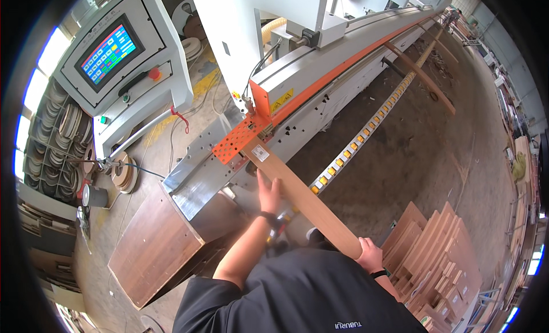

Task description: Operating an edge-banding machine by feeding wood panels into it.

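A long, narrow wood-coloured board (311,204) slants from a machine down to my body. Its far end, bearing a white label (260,153), meets an orange perforated guard (243,139). My left hand (269,194) lies along the board's left edge, its fingers stretched out and thumb apart; part of the fingers is hidden. Around the near end of the same board, my right hand (370,254) is closed.
Left stands a control panel with a lit screen (111,52) and red knob (154,74). A brown wooden box (154,244) sits beside my left arm. Yellow rollers on a rail (357,139) run away beyond the board. Stacked panels (437,247) stand right.
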`<state>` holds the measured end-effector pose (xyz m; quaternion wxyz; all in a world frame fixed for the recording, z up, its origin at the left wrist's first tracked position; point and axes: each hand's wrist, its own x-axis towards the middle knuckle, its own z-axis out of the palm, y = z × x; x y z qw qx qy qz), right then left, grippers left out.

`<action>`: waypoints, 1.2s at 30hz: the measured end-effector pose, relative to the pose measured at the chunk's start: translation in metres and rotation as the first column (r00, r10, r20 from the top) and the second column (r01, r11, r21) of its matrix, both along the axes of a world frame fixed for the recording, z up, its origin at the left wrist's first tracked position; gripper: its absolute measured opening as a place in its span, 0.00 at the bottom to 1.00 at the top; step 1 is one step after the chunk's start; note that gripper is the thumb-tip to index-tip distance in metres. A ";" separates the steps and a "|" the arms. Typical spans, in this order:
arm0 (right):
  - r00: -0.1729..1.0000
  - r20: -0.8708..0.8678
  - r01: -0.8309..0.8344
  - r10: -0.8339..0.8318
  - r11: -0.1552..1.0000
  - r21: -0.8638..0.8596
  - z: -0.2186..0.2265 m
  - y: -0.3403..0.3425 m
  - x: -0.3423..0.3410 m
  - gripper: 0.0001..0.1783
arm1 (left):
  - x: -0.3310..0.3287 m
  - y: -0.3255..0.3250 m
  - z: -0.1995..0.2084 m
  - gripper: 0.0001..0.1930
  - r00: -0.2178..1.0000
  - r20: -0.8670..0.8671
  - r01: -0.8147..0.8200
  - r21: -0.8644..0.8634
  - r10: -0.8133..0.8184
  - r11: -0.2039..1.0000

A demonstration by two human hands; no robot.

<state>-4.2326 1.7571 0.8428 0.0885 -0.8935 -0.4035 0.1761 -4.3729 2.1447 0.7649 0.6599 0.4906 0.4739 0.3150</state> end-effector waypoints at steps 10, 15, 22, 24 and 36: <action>0.999 -0.053 -0.011 0.009 0.999 -0.043 0.007 0.015 0.033 0.50 | 0.017 0.014 -0.017 0.44 0.992 0.116 -0.031 -0.086 0.041 0.996; 0.999 -0.039 0.003 -0.004 1.000 -0.030 0.011 0.015 0.064 0.50 | 0.056 0.016 -0.009 0.44 0.992 0.116 -0.031 -0.113 0.044 0.993; 1.000 -0.001 -0.013 0.013 0.996 0.088 0.017 0.018 0.121 0.44 | 0.107 0.033 -0.034 0.38 0.990 0.144 0.015 -0.030 -0.011 0.999; 1.000 0.012 0.002 -0.004 0.996 0.093 0.013 0.010 0.142 0.44 | 0.134 0.028 -0.017 0.40 0.985 0.170 0.039 -0.130 -0.017 0.991; 0.307 -0.769 0.923 -0.561 -0.022 0.385 -0.024 -0.140 0.208 0.34 | 0.146 -0.023 0.014 0.25 0.874 -0.059 0.476 -0.099 -0.483 0.874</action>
